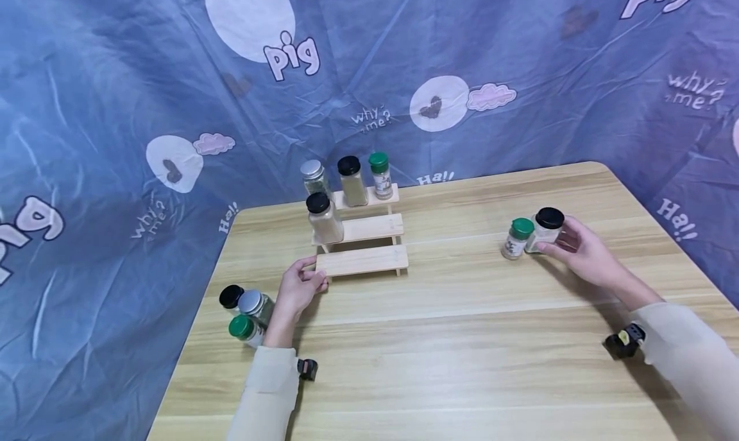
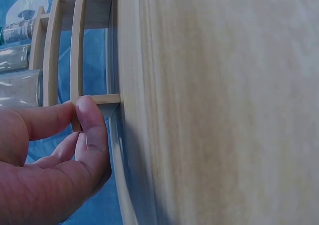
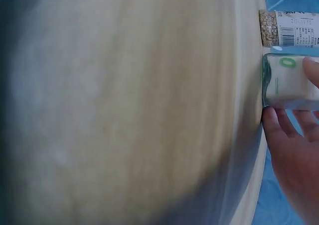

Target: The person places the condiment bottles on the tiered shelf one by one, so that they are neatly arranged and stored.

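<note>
On the blue fabric backdrop, outlined white lettering reads "pig" at upper centre and upper right, "why me?" at left, centre and right, and "Ha!!" at three spots near the table edge. In the right wrist view, a clear square-sided glass jar bears a green "0" or "O". The clear, grain-filled bottle beside it carries a barcode; its print is too blurred to read.
</note>
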Tool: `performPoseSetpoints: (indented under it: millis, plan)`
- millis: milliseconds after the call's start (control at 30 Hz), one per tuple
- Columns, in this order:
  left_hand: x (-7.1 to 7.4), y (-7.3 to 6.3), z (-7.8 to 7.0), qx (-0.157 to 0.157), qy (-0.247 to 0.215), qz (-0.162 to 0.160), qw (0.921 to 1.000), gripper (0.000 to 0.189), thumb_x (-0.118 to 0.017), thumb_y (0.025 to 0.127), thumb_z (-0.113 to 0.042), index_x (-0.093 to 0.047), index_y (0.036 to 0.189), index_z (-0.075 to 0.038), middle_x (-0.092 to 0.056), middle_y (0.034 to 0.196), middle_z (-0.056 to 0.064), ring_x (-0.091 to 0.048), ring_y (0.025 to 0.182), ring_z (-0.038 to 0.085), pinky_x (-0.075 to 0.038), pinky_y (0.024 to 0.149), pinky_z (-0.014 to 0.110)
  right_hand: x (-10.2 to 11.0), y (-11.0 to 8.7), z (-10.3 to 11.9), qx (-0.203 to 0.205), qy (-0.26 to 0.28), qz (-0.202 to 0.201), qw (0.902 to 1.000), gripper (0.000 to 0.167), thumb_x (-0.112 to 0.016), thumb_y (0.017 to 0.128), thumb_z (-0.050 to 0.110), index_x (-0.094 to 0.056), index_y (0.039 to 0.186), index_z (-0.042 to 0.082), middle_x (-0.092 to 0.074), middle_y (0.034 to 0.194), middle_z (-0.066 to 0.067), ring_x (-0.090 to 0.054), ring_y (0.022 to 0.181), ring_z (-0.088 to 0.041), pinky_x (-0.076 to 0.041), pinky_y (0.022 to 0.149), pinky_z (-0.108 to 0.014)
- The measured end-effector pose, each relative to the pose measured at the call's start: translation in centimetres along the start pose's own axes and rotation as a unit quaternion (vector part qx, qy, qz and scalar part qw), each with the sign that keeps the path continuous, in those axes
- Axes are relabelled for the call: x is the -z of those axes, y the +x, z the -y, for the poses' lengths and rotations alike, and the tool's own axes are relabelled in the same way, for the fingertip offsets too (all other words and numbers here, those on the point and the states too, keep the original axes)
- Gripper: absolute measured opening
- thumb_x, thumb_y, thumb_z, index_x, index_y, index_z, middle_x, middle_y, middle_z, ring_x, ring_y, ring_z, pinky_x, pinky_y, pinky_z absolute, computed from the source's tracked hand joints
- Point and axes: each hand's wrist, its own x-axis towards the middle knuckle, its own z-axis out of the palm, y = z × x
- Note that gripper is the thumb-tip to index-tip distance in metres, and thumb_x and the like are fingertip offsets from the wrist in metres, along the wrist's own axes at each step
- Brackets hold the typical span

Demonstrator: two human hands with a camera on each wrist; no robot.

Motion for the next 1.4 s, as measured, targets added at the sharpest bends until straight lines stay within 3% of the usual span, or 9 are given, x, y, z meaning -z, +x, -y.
performPoseSetpoints:
  millis: [200, 333, 500, 833, 1033, 1400]
  plan:
    - [0.0, -0.1, -0.2, -0.001, -0.006, -0.001, 1.0000, 0.050, -0.066, 0.099, 0.006, -0.051, 0.146, 0.007, -0.072, 0.099, 0.021, -0.072, 0.076, 0.012, -0.065, 0.071, 0.017, 0.6, 0.0, 0.1, -0.031, -0.019, -0.020, 0.9991, 0.050, -0.073, 0.096, -0.001, -0.057, 0.140, 0.015, -0.063, 0.113, 0.037, -0.059, 0.104, 0.022, -0.049, 0.089, 0.004]
    - [0.1, -0.2, -0.2, 0.000, -0.003, -0.002, 1.0000, 0.050, -0.067, 0.098, 0.006, -0.051, 0.146, 0.007, -0.071, 0.096, 0.018, -0.071, 0.075, 0.011, -0.065, 0.071, 0.017, 0.9, 0.1, 0.7, -0.043, -0.021, -0.027, 0.9985, 0.053, -0.073, 0.097, 0.000, -0.056, 0.145, 0.013, -0.064, 0.112, 0.037, -0.061, 0.103, 0.021, -0.051, 0.087, 0.003]
    - [0.1, -0.1, -0.1, 0.000, 0.002, -0.005, 1.0000, 0.050, -0.067, 0.098, 0.005, -0.052, 0.146, 0.006, -0.071, 0.094, 0.015, -0.071, 0.074, 0.011, -0.065, 0.071, 0.017, 1.4, 1.0, 2.4, -0.028, -0.003, -0.042, 0.9987, 0.054, -0.071, 0.096, -0.006, -0.058, 0.145, 0.012, -0.069, 0.112, 0.032, -0.067, 0.101, 0.016, -0.057, 0.083, -0.003]
    - [0.2, 0.2, -0.1, 0.003, -0.001, -0.002, 1.0000, 0.050, -0.066, 0.098, 0.007, -0.052, 0.146, 0.006, -0.070, 0.090, 0.013, -0.071, 0.073, 0.011, -0.066, 0.071, 0.019, 2.5, 3.7, 6.8, -0.003, -0.002, -0.096, 0.9954, 0.059, -0.073, 0.093, -0.008, -0.060, 0.148, 0.012, -0.071, 0.114, 0.032, -0.068, 0.103, 0.016, -0.056, 0.082, -0.001]
    - [0.4, 0.3, -0.2, 0.002, -0.011, -0.001, 0.9999, 0.050, -0.065, 0.098, 0.009, -0.051, 0.145, 0.008, -0.069, 0.088, 0.012, -0.070, 0.072, 0.011, -0.066, 0.071, 0.020, 0.4, 4.7, 10.1, 0.002, -0.002, -0.098, 0.9952, 0.055, -0.076, 0.093, -0.002, -0.064, 0.144, 0.014, -0.072, 0.111, 0.032, -0.068, 0.103, 0.015, -0.055, 0.083, -0.001]
    - [0.2, 0.3, 0.0, 0.008, -0.012, 0.003, 0.9999, 0.051, -0.066, 0.098, 0.008, -0.051, 0.146, 0.006, -0.070, 0.093, 0.016, -0.071, 0.074, 0.012, -0.067, 0.072, 0.020, -6.6, 7.4, 13.6, 0.013, 0.039, -0.020, 0.9989, 0.052, -0.078, 0.094, 0.005, -0.062, 0.144, 0.008, -0.072, 0.111, 0.029, -0.071, 0.100, 0.008, -0.061, 0.086, -0.009]
